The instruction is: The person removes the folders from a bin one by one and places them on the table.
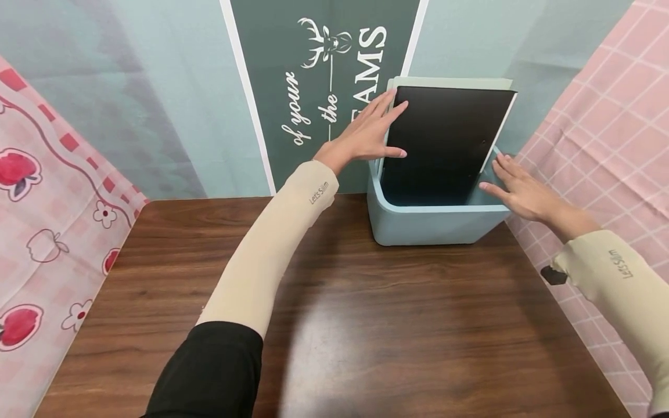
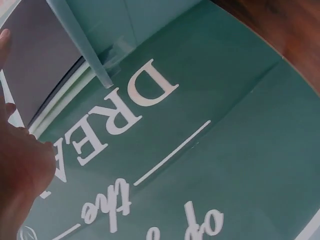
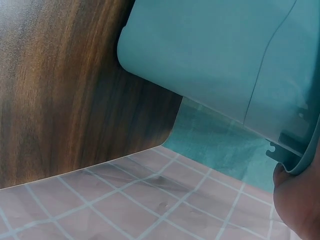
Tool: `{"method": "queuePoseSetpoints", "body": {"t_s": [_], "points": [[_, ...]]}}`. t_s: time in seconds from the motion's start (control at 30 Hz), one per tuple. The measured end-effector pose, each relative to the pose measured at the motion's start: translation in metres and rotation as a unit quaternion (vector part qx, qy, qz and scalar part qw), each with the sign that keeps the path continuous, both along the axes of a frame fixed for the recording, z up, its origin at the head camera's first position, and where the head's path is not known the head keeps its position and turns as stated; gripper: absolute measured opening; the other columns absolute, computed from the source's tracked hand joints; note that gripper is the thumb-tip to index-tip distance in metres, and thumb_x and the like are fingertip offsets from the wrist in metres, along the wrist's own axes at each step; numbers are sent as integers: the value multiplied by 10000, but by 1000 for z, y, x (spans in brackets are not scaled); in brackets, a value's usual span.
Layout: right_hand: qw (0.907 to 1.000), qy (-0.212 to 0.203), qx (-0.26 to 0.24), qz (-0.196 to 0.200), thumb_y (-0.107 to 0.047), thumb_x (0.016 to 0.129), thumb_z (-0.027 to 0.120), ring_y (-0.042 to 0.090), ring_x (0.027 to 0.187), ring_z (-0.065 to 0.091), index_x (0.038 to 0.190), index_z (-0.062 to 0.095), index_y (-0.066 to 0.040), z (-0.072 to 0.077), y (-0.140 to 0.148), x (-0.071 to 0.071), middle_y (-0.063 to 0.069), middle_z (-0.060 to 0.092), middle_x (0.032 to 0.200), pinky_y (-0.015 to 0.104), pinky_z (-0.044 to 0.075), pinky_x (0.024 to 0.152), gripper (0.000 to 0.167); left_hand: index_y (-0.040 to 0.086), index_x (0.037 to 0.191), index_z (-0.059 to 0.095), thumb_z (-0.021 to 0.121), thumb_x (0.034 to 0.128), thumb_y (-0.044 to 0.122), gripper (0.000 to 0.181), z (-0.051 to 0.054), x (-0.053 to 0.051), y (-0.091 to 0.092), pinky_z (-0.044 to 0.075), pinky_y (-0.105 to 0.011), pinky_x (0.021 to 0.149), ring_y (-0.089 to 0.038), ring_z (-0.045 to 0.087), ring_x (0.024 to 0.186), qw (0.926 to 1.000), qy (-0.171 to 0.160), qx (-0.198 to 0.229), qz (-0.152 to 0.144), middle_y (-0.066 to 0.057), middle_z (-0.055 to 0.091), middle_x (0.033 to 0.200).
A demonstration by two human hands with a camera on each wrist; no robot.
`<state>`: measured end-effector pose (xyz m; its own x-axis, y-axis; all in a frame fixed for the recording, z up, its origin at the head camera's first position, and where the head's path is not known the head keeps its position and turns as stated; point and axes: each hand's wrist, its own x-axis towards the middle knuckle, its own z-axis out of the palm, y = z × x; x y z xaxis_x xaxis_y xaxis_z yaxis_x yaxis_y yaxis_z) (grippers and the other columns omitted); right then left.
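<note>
The panel (image 1: 444, 133) is standing in the bin (image 1: 434, 228), between the hands: the left hand (image 1: 368, 132), nearer, is resting, fingers spread, at its left edge; the right hand (image 1: 522, 190) is touching the bin, grip unclear.

Left hand (image 1: 368, 132) reaches forward, fingers spread; right hand (image 1: 525, 190) reaches forward, thumb apart.

Blue bin (image 1: 434, 227) | upright on table (image 1: 376, 331) | black panel (image 1: 449, 133) | standing inside, protruding
</note>
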<state>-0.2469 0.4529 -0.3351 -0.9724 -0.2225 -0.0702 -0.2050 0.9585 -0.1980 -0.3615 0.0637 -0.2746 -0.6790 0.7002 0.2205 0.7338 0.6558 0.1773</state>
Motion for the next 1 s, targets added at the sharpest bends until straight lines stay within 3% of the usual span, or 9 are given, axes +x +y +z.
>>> {"method": "queuePoseSetpoints", "body": {"t_s": [0.23,0.4,0.6,1.0], "points": [[10000,-8,19,-45,-569,1123,328,412,1613,-125,1662,30,47,3,-1,6,214,-120,1743,650,-8,1272,872,218,1724,97,667,951,664,1059,9,3,10,67,-352,1317,-228,-48,1639,9996,-259,-60,139,-81,-138,1781],[10000,-55,36,-67,-564,1125,332,412,1614,-115,1660,40,54,2,-2,8,219,-111,1744,640,3,1277,868,233,1725,100,681,949,644,1053,9,2,14,111,-366,1314,-221,-27,1634,9981,-538,69,290,-55,-160,1780],[10000,-52,-1,-55,-558,1126,338,432,1615,-85,1658,54,61,5,-3,10,224,-97,1745,643,15,1276,865,231,1723,138,670,954,644,1023,9,0,16,118,-366,1313,-223,-30,1630,9973,-612,160,376,-56,-149,1782],[9999,76,-25,82,-562,1124,343,420,1617,-94,1661,52,55,-2,4,-4,231,-91,1746,647,13,1275,868,207,1719,172,601,991,661,959,11,0,27,121,-339,1311,-239,0,1625,9973,-164,-161,696,-42,-93,1789]]}}
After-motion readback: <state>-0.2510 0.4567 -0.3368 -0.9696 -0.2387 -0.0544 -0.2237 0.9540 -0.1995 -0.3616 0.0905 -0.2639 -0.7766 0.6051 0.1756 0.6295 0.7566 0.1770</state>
